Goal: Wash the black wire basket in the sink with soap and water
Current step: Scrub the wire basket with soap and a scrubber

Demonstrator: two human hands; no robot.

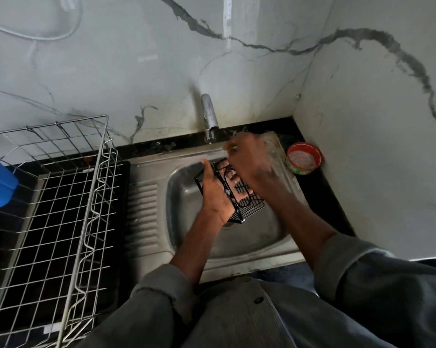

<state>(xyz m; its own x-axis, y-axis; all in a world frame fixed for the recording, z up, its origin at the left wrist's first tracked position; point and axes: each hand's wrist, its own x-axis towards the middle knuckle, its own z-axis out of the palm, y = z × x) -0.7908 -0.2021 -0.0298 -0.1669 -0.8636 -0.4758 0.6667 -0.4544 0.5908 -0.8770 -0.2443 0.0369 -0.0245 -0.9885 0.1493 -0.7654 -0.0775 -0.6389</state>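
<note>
Over the stainless steel sink point(159, 222) our left hand point(215, 194) grips the small black wire basket point(239, 197), tilted. Our right hand point(249, 162) is blurred above it; we cannot tell how its fingers lie.

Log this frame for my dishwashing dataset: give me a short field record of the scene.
held item: black wire basket, tilted over the sink
left hand: grips the basket's side
right hand: blurred, at the basket's top; grasp unclear
tap: behind the sink
soap tub: right rear counter
steel wire rack: left of sink
</note>
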